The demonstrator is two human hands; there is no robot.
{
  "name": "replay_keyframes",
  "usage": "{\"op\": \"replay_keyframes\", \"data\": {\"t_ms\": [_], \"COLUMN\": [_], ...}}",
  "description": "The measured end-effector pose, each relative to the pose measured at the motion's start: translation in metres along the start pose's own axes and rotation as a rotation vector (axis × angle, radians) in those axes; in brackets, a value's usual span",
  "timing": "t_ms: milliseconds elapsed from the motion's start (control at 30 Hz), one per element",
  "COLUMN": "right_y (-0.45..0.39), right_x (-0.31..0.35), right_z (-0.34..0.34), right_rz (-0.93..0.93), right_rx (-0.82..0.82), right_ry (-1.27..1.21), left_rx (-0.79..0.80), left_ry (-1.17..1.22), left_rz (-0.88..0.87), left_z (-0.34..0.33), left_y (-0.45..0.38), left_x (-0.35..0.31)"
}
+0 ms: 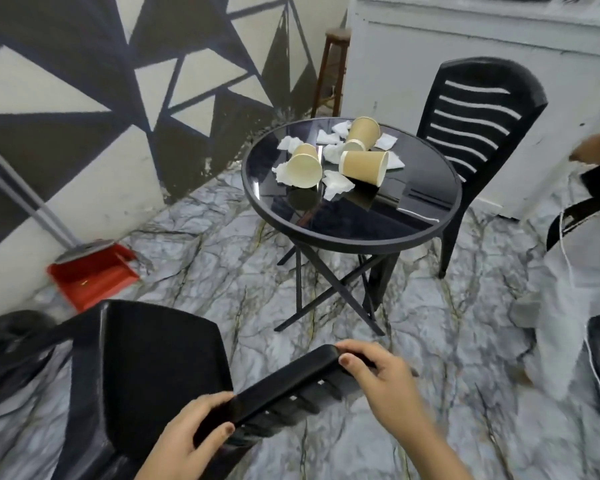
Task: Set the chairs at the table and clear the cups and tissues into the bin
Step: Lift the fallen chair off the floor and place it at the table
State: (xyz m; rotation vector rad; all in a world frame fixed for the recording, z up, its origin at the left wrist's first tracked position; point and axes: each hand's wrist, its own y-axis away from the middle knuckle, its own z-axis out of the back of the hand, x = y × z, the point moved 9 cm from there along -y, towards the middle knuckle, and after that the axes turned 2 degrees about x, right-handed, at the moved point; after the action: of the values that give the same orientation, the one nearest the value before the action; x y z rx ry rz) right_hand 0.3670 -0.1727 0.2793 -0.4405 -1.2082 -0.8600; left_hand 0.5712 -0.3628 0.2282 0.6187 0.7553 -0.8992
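Note:
A black plastic chair (146,362) stands in front of me, its seat facing the table. My left hand (191,441) and my right hand (378,375) both grip the top rail of its backrest. The round black glass table (354,216) holds three tipped-over paper cups (364,166) and several crumpled white tissues (336,183). A second black chair (478,126) stands against the table's far right side. The rim of a black bin (11,327) shows at the left edge.
A red dustpan (90,275) with a grey handle leans on the patterned wall at left. A wooden stool (331,67) stands in the back corner beside a white counter (482,46). Another person (575,271) in white stands at the right edge.

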Motion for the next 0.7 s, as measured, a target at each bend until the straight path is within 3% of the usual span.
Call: {"op": "replay_keyframes", "data": {"t_ms": [267,367,700], "right_y": [0.028,0.039,0.077], "right_x": [0.060,0.076,0.101], "right_z": [-0.046,-0.060,-0.097], "right_rz": [0.146,0.197,0.230], "right_rx": [0.113,0.161,0.437], "right_ry": [0.117,0.140,0.246], "left_rx": [-0.009,-0.077,-0.287], "left_ry": [0.163,0.141,0.118], "left_rz": [-0.154,-0.099,-0.151], "left_z": [0.022,0.040,0.111], "left_y": [0.007,0.019,0.091], "left_x": [-0.108,-0.101,-0.078]}}
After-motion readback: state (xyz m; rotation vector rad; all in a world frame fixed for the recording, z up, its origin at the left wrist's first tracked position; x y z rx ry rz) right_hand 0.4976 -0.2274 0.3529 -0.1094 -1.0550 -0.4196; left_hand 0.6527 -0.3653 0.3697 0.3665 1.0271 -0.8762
